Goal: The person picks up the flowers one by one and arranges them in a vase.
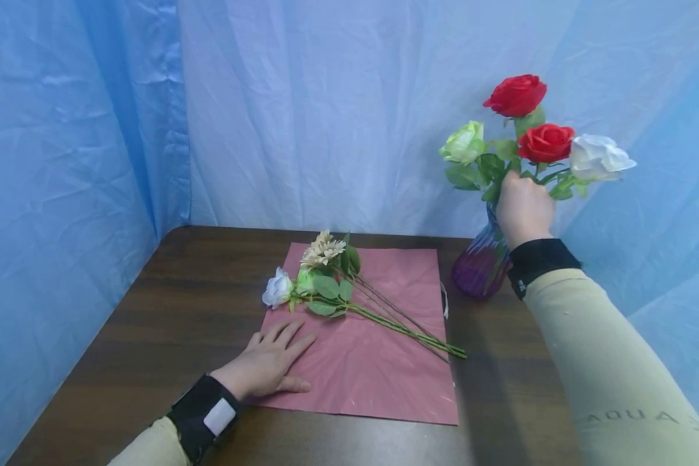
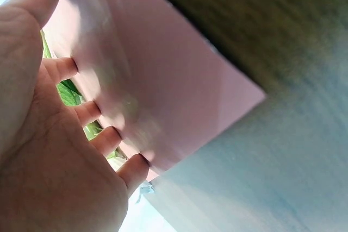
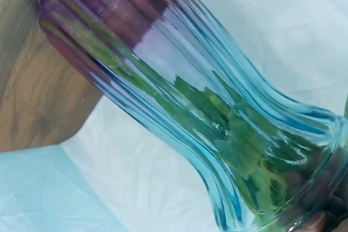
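Observation:
In the head view my left hand (image 1: pixel 268 361) lies with fingers spread on a pink wrapping sheet (image 1: pixel 384 382). The left wrist view shows its fingertips pressing that sheet. My right hand (image 1: pixel 524 204) is curled at the mouth of a blue-and-purple glass vase (image 1: pixel 476 268), gripping the stems of artificial roses. Two red roses (image 1: pixel 546 143), a pale green rose (image 1: pixel 465 142) and a white rose (image 1: pixel 600 157) stand above the fist. Through the ribbed glass, green stems (image 3: pixel 147 80) show inside the vase. Fingers partly hide behind its rim in the right wrist view.
On the sheet lie a beige flower (image 1: pixel 323 249), a bluish-white rose (image 1: pixel 277 288) and a pale green bloom (image 1: pixel 305 281), their stems (image 1: pixel 408 330) reaching past the sheet's right edge. Blue-white curtains (image 1: pixel 326 116) hang behind and beside the dark wooden table (image 1: pixel 210 278).

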The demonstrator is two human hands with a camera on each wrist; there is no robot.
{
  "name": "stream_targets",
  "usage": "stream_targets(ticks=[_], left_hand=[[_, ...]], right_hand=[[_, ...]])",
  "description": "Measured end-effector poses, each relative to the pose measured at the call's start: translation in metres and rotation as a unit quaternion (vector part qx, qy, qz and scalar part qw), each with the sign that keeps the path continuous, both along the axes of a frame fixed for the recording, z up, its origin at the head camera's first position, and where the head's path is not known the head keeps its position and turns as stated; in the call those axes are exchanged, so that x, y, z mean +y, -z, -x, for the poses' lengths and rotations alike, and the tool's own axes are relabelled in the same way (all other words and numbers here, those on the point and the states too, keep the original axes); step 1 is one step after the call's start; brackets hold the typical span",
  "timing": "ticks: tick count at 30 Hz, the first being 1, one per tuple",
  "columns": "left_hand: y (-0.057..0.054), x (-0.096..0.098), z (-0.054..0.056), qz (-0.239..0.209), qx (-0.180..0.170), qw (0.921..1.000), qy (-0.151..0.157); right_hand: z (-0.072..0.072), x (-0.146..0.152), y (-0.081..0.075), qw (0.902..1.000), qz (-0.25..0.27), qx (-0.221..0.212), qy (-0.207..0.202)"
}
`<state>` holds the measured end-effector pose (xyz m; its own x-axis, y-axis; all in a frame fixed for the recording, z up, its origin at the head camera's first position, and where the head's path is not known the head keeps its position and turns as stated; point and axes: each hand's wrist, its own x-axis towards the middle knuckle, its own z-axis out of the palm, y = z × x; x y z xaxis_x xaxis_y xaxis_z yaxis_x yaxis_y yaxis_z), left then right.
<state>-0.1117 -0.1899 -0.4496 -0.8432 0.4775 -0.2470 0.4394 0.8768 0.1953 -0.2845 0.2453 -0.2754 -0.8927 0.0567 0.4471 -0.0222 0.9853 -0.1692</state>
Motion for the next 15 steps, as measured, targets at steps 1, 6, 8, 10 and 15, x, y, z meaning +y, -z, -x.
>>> stream_targets(ticks=[1, 6, 8, 10, 15], left_hand=[[0.0001, 0.0002, -0.0001, 0.001, -0.001, 1.0000, 0.000], [-0.0001, 0.0009, -0.0001, 0.005, -0.001, 1.0000, -0.001], [-0.0008, 0.0009, -0.0003, 0.003, -0.001, 1.0000, -0.002], [-0.0015, 0.0009, -0.0003, -0.001, -0.001, 1.0000, -0.002], [-0.0025, 0.0006, 0.0001, -0.009, -0.005, 0.9999, -0.001]], right_hand=[[0.0000, -0.0003, 0.0003, 1.0000, -0.003, -0.003, 0.001], [-0.0005, -0.0003, -0.0002, 1.0000, -0.005, -0.007, -0.003], [-0.0020, 0.0000, -0.0016, 0.9999, -0.003, -0.010, -0.011], [-0.0040, 0.0003, -0.0031, 0.9997, -0.001, -0.013, -0.023], [-0.0091, 0.0002, -0.0070, 0.9983, 0.005, -0.031, -0.048]])
